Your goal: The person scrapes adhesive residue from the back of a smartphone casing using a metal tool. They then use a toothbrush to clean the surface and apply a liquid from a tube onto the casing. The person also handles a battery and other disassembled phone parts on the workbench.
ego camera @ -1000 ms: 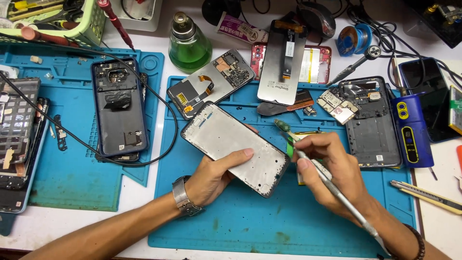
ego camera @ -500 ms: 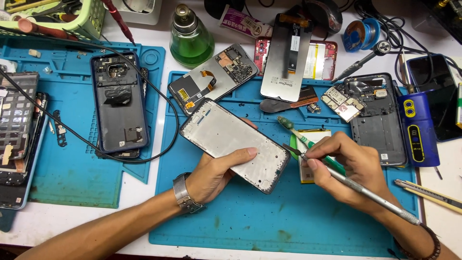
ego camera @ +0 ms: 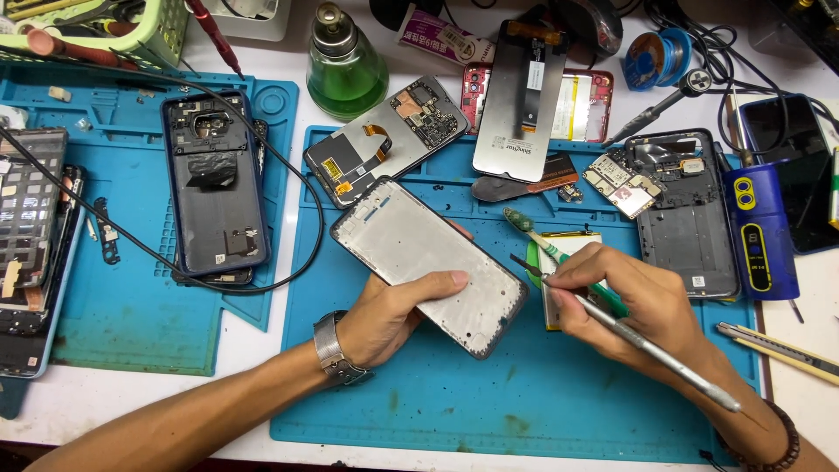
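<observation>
The left hand cradled the bare silver metal phone frame from beneath, fingers grasping its long edge, tilted toward eleven o'clock over the blue silicone mat on the bench, while the right hand pinched a slim metal tool pen-fashion, its tip near the frame's three o'clock edge.

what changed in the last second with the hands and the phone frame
The right hand drew back slightly from the phone frame, lowering the tail of its metal tool. It keeps both that tool and the green toothbrush. The left hand holds the frame in the same grip on the blue mat. Nothing was picked up or let go; the other phones and parts lie as before.
</observation>
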